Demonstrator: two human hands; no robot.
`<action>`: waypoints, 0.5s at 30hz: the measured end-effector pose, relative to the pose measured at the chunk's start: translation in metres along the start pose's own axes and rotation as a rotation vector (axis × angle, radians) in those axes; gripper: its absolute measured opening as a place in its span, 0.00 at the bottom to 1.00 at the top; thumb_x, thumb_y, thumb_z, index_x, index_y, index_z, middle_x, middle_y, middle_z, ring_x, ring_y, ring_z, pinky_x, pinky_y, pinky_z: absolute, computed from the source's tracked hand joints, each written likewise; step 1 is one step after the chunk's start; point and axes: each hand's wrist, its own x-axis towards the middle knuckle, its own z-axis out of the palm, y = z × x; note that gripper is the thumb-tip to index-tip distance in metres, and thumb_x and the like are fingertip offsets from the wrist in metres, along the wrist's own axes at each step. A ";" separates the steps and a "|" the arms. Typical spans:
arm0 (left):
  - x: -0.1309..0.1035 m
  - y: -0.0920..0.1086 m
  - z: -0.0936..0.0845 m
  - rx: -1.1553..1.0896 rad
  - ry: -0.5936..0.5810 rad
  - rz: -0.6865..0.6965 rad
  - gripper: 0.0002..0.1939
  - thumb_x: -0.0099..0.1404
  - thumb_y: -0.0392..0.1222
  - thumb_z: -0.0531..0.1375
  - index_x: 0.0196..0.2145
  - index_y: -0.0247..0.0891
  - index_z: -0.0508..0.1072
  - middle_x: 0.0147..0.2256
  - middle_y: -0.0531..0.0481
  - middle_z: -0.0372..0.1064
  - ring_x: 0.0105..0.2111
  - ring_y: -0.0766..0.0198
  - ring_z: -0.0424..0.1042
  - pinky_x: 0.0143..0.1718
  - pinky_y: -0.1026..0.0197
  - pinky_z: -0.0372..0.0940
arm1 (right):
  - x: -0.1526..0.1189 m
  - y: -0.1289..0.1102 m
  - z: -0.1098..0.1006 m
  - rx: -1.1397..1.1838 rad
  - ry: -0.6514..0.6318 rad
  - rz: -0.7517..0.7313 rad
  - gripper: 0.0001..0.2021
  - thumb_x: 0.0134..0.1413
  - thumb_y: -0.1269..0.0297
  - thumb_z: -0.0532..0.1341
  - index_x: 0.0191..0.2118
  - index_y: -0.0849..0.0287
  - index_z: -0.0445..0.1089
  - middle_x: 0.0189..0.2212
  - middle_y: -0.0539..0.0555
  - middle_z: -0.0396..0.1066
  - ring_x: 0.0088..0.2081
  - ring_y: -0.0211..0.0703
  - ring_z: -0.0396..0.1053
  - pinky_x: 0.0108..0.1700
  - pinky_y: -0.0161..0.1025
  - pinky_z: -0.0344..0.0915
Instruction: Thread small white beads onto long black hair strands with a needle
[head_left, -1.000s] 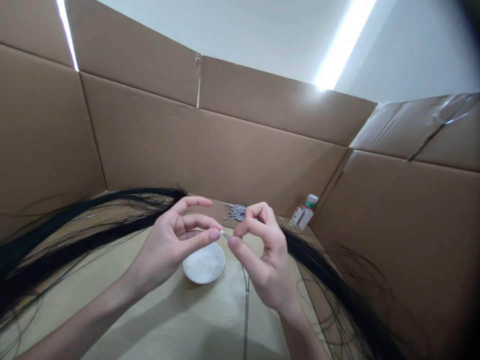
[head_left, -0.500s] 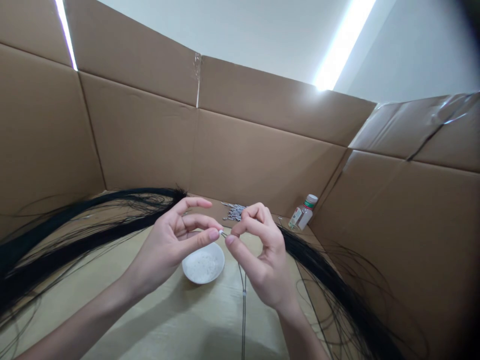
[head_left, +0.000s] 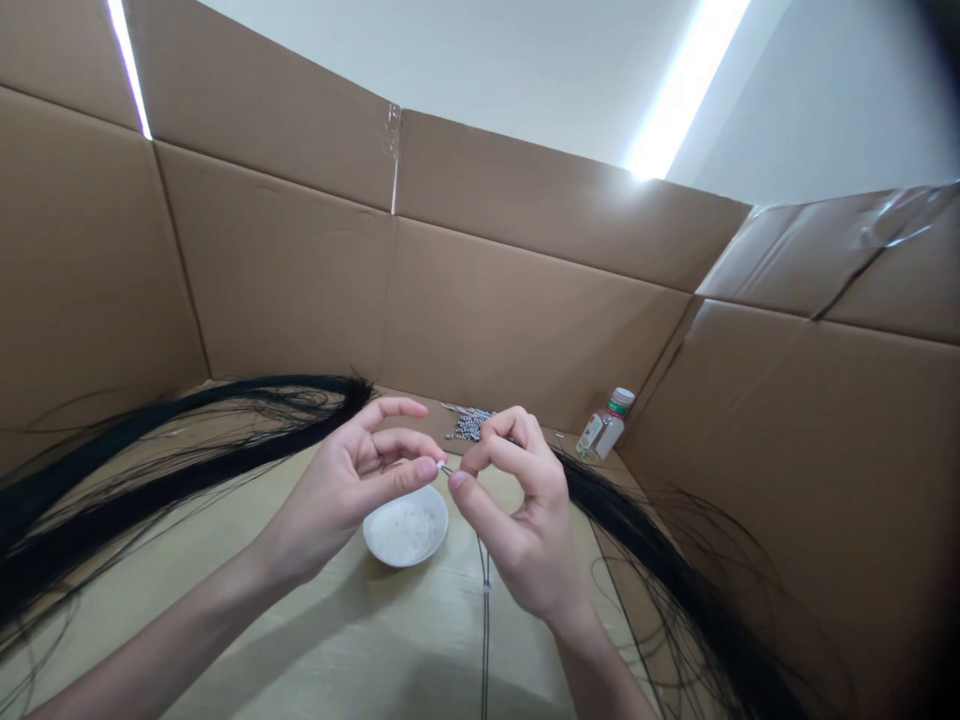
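Thumb and index finger of my left hand (head_left: pixel 367 470) pinch a tiny white piece (head_left: pixel 441 465). Facing it, my right hand (head_left: pixel 517 500) pinches a dark thin cord (head_left: pixel 448 471) close to its end, which meets the white piece. Whether the cord passes through the piece is too small to tell. Below my right hand the cord hangs as two strands (head_left: pixel 486 640), with a small clear or white piece (head_left: pixel 486 588) on them. A white bowl (head_left: pixel 406 530) with small whitish bits inside stands beneath my left hand.
Silvery beads (head_left: pixel 466 424) lie in a pile behind my right hand. A clear bottle (head_left: pixel 604 428) with a white cap stands at the back right. Black strand bundles (head_left: pixel 187 460) stretch along the left, and another (head_left: pixel 675 570) along the right. Cardboard walls (head_left: pixel 525 310) surround the table.
Hardly anything differs. My right hand and the hanging strands have shifted very slightly left; both pinches are kept.
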 end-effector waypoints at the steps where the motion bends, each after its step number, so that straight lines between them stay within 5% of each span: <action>1: 0.000 0.000 0.000 0.010 0.008 0.008 0.26 0.63 0.41 0.71 0.54 0.45 0.66 0.38 0.52 0.79 0.35 0.62 0.75 0.35 0.64 0.68 | 0.000 0.000 0.000 -0.006 0.001 -0.001 0.07 0.55 0.71 0.62 0.27 0.56 0.69 0.33 0.50 0.60 0.40 0.45 0.62 0.44 0.45 0.59; 15: -0.001 -0.001 0.003 -0.009 0.019 0.081 0.22 0.64 0.40 0.71 0.51 0.47 0.65 0.37 0.56 0.78 0.35 0.68 0.75 0.35 0.69 0.69 | -0.001 -0.001 0.001 0.007 0.037 -0.023 0.07 0.55 0.72 0.61 0.27 0.57 0.67 0.33 0.49 0.59 0.39 0.43 0.61 0.43 0.44 0.58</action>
